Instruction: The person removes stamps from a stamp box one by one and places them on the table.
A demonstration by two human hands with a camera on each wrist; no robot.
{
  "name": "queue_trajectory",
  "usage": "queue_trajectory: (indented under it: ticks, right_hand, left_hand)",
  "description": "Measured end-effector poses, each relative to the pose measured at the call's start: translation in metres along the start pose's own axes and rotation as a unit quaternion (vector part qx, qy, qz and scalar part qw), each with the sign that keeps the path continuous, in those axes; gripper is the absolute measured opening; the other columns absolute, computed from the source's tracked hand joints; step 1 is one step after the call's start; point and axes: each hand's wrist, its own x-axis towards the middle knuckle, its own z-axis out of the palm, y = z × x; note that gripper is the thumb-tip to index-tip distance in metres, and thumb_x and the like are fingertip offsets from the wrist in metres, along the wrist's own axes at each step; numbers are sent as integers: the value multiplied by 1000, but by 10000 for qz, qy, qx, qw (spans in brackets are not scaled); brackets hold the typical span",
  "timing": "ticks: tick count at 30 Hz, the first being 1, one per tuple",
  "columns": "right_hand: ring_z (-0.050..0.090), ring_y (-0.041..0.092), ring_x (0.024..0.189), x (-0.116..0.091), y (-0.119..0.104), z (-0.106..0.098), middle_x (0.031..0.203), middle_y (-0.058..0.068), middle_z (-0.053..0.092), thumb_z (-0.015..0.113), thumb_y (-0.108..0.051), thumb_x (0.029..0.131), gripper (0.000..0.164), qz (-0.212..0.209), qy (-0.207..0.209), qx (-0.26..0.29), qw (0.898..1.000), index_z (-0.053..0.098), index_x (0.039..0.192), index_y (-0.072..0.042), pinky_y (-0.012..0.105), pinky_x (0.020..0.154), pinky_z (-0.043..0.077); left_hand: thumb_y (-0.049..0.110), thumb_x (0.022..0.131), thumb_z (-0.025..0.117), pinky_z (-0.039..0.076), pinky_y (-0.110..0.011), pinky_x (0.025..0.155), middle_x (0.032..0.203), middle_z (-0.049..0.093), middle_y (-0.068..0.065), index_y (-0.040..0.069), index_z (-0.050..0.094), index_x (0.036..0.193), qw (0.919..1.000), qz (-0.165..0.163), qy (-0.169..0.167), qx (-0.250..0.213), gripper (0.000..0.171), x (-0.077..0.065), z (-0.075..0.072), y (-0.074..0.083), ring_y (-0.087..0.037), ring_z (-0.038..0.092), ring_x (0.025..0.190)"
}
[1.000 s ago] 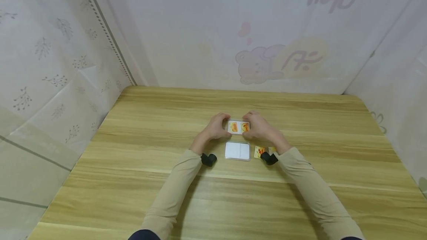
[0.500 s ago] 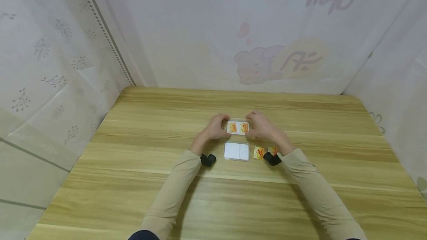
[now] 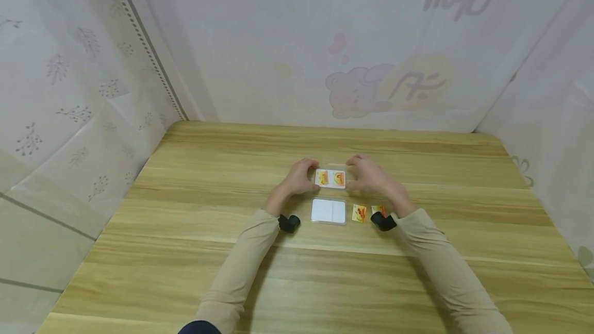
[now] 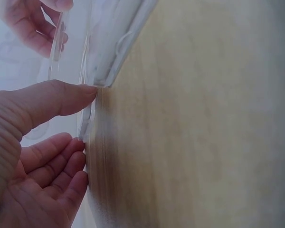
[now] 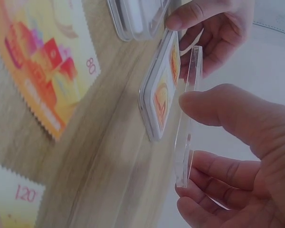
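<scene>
A flat clear case (image 3: 330,178) with a white insert bearing two orange-yellow stamps lies on the table in the head view. My left hand (image 3: 300,177) grips its left end, thumb on the near edge and fingers at the far edge. To the right, my right hand (image 3: 367,173) pinches a thin clear lid (image 5: 184,137) between thumb and fingers. In the right wrist view that lid stands apart from the stamp case, over its face. Nearer the body lies a second clear case (image 3: 328,211) with a plain white insert.
Two loose stamps lie right of the second case: one marked 120 (image 5: 14,194) and one marked 80 (image 5: 52,57), partly behind the right wrist camera (image 3: 383,221) in the head view. The wooden table (image 3: 297,293) meets printed curtains at the back and sides.
My right hand has shifted slightly right, away from the stamp case, with the clear lid in its fingers. My left hand has stayed on the case's left end.
</scene>
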Motion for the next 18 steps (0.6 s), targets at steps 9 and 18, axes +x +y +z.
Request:
queue_trajectory:
  ticks: [9,18]
  right_hand:
    - [46,42,116,-5,3,-7,124,27,51,77,-11,73,63,44,-12,-48,10000,48,124,14,49,100,38]
    - [48,43,113,-12,8,-11,122,29,52,77,-9,72,61,15,111,-189,9998,50,122,15,50,98,39]
  left_hand:
    - [3,70,77,33,-38,105,127,53,-18,-7,51,125,10000,-19,-54,-48,62,0,0,-1,-30,45,121]
    - [2,71,76,34,-37,104,126,53,-18,-7,51,125,10000,49,-77,20,61,-1,-1,1,-30,46,119]
